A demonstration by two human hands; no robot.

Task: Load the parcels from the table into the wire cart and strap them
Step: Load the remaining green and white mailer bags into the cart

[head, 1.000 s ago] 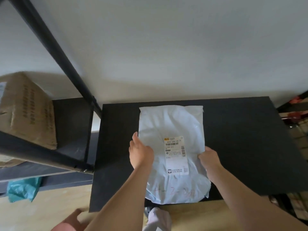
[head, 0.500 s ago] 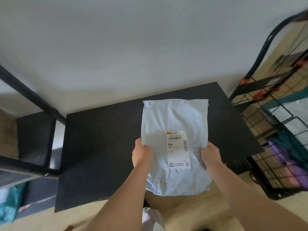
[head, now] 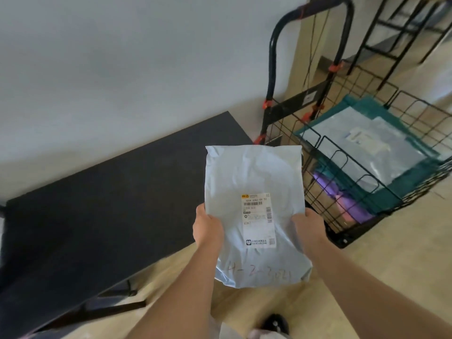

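A pale blue mailer parcel [head: 254, 182] with a white shipping label and red handwriting hangs in the air between the black table [head: 102, 206] and the wire cart [head: 347, 167]. My left hand [head: 208, 227] grips its left edge and my right hand [head: 308, 225] grips its right edge. The black wire cart stands on the floor to the right, with a tall black handle [head: 310, 11]. Inside it lie a teal parcel [head: 415, 184], a clear grey parcel [head: 362, 143] on top and a purple parcel [head: 342, 199] below.
A white wall rises behind the table. Black metal legs of other furniture [head: 403, 28] stand at the far right behind the cart. The floor is beige tile. My shoe [head: 275, 324] shows at the bottom edge.
Both hands have lifted the pale blue parcel off the table and carried it to the right, toward the cart. The view has swung right; the shelf with the cardboard box is out of sight.
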